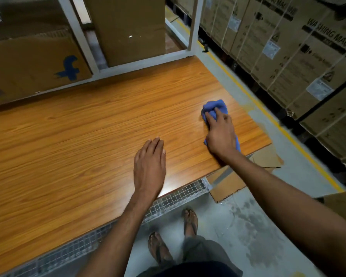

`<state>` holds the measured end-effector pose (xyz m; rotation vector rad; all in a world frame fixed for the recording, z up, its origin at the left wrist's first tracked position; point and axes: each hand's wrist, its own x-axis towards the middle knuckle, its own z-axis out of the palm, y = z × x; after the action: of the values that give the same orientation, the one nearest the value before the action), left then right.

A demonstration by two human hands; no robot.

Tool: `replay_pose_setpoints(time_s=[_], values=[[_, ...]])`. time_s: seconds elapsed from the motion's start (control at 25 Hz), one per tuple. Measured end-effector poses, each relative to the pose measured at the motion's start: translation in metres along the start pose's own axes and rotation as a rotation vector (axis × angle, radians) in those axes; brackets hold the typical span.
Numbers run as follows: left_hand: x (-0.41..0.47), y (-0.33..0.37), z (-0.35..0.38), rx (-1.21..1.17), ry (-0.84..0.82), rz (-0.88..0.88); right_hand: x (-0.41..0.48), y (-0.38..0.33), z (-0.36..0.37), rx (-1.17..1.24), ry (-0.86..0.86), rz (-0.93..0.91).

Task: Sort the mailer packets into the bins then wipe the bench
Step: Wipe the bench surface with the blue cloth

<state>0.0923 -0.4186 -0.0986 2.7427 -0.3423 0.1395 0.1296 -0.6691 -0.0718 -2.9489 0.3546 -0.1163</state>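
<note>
Blue cloth [216, 106] lies bunched on the wooden worktop [88, 136], near its right edge and toward the far right corner. The right hand [221, 134] sits on top of the cloth with its fingers curled into the folds, gripping it and pressing it against the wood; a bit of blue also shows under the heel of the hand. The left hand [149, 162] rests flat on the worktop, released, fingers straight and close together, to the left of the right hand and nearer the front edge, holding nothing.

At the far side a white metal frame [194, 27] stands on the worktop, with a tall brown box [128, 31] inside it and a box with a blue letter f [68, 67] to its left. Wire mesh [178, 194] runs below the near edge. On the floor to the right lie flat cardboard [228, 186] and a yellow line [268, 108], beyond which strapped cartons [288, 47] printed "WASHING MACHINE" are stacked. Two feet in sandals [190, 220] stand on the floor near the worktop.
</note>
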Motion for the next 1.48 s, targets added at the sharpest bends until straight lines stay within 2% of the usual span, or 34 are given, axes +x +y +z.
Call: replay_pose_setpoints(time_s=[0.04,0.08,0.24,0.32,0.48,0.6,0.68,0.76,0.8,0.92,1.0,1.12,1.2,1.28,1.32,1.4,1.48], values=[[-0.009,-0.001,-0.002,0.016,-0.011,-0.011,0.016,0.007,-0.005,-0.015,0.022,0.097],[-0.015,-0.001,-0.003,0.038,-0.002,-0.032,0.021,0.002,-0.006,-0.014,0.034,0.115],[-0.028,-0.011,-0.011,0.065,0.070,-0.193,-0.036,-0.054,0.020,0.018,-0.053,-0.314],[-0.032,-0.013,-0.012,0.070,0.059,-0.228,-0.024,-0.043,0.015,0.057,-0.084,-0.408],[-0.037,-0.010,-0.016,0.047,0.028,-0.223,0.061,-0.029,-0.004,0.008,-0.033,-0.079],[-0.036,-0.011,-0.016,0.064,0.045,-0.234,0.053,-0.073,0.010,0.043,-0.037,-0.223],[-0.038,-0.016,-0.015,0.043,0.097,-0.258,-0.004,-0.103,0.022,0.065,-0.098,-0.388],[-0.044,-0.022,-0.018,0.034,0.132,-0.334,-0.047,-0.102,0.024,0.097,-0.143,-0.499],[-0.048,-0.026,-0.020,0.042,0.129,-0.358,-0.047,-0.094,0.020,0.100,-0.146,-0.503],[-0.055,-0.039,-0.029,0.062,0.085,-0.304,-0.005,-0.078,0.009,0.050,-0.028,-0.234],[-0.058,-0.052,-0.038,-0.026,0.089,-0.238,0.007,-0.084,0.005,0.069,-0.006,-0.151],[-0.066,-0.091,-0.052,-0.128,0.160,-0.249,-0.055,-0.144,0.020,0.101,-0.062,-0.325],[-0.075,-0.117,-0.062,-0.012,0.200,-0.292,-0.117,-0.173,0.034,0.140,-0.080,-0.467],[-0.083,-0.137,-0.070,0.066,0.188,-0.308,-0.129,-0.175,0.033,0.115,-0.115,-0.531],[-0.087,-0.146,-0.074,0.076,0.164,-0.268,-0.118,-0.172,0.032,0.071,-0.083,-0.479],[-0.095,-0.165,-0.084,0.027,0.118,-0.173,-0.078,-0.163,0.026,0.026,-0.006,-0.228],[-0.102,-0.188,-0.098,-0.070,0.128,-0.165,-0.058,-0.174,0.019,0.056,0.042,-0.062]])
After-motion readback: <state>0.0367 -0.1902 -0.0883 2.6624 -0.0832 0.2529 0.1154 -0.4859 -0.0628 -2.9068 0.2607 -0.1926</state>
